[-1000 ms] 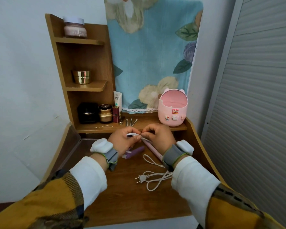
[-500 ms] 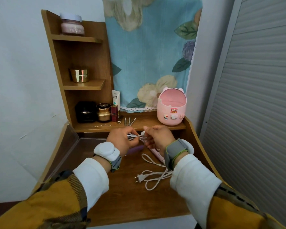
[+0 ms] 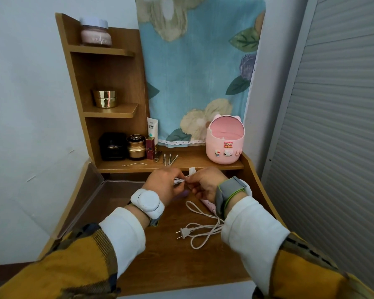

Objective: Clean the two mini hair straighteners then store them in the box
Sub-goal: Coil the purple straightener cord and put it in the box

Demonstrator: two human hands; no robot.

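Two grips: L grip (image 3: 162,186) & R grip (image 3: 205,184) met fingertip to fingertip above back-mid of counter (image 3: 160,266).
L grip state: fingers curled in, thumb & forefinger pinched on white item (image 3: 179,180).
R grip state: fingers curled, pinched the other end of same white item.
White item: thin, pale, motion-blurred; couldn't tell what it was.
White tab (image 3: 191,170): stuck up just behind R grip's fingertips; unclear if part of same item.
Purple straightener (image 3: 185,193): only a blurred sliver showed, below where the grips met, back-mid of counter.
Pink straightener (image 3: 208,205): lay on counter toward R edge, mostly hidden by R wrist.
Cord (image 3: 203,230): white, loose loops on counter, R of centre, ran up to pink straightener; plug (image 3: 183,233) at its L end, prongs pointing L.
Clear box (image 3: 108,190): see-through, along L edge of counter toward back-L corner.
Pink tub (image 3: 225,152): upright on rear shelf (image 3: 194,162) by back-R corner, opening facing fwd.
Cotton swabs (image 3: 170,159): a few on rear shelf, just behind the grips.
Wrists: white device (image 3: 147,202) on L, grey strap (image 3: 231,190) w/ green trim on R.
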